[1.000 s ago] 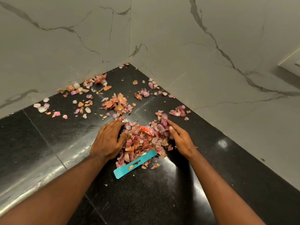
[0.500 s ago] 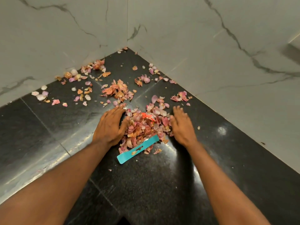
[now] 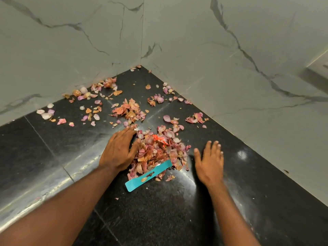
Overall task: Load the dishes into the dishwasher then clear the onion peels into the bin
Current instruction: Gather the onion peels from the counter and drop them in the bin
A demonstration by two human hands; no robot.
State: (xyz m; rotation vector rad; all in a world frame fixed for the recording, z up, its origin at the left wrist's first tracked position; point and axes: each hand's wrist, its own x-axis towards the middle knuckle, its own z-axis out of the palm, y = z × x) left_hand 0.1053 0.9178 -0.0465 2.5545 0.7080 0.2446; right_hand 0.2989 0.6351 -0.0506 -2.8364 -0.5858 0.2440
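Walls: grey-veined marble walls (image 3: 230, 86) meet in a corner at the back of the view, rising straight from the counter edge.
Counter: black polished stone countertop (image 3: 159, 210) with pale seams and glare patches; it runs into the corner and carries everything below.
Arms: two bare forearms enter from the bottom edge, one on each side of the heap.
Left hand: left hand (image 3: 118, 150) lies palm-down on the stone, fingers straight and close together, its thumb side pressed against the left flank of the heap; it holds nothing.
Right hand: right hand (image 3: 209, 161) is flat and spread, fingers apart and slightly blurred, just beside the heap's right edge with a strip of bare stone between; whether the palm touches the counter cannot be told.
Main heap: onion peels (image 3: 158, 153), pink, purple and tan, gathered in a mound between the hands.
Scattered peels: loose peels (image 3: 130, 110) in a smaller clump beyond the left fingertips, with more strewn along both wall bases and into the corner.
Teal strip: flat teal card strip (image 3: 148, 175) lies at an angle, its far end tucked under the near side of the heap, a few peel flakes on top.
Red scrap: crumpled red-orange wrapper piece (image 3: 160, 139) sits on top of the mound.
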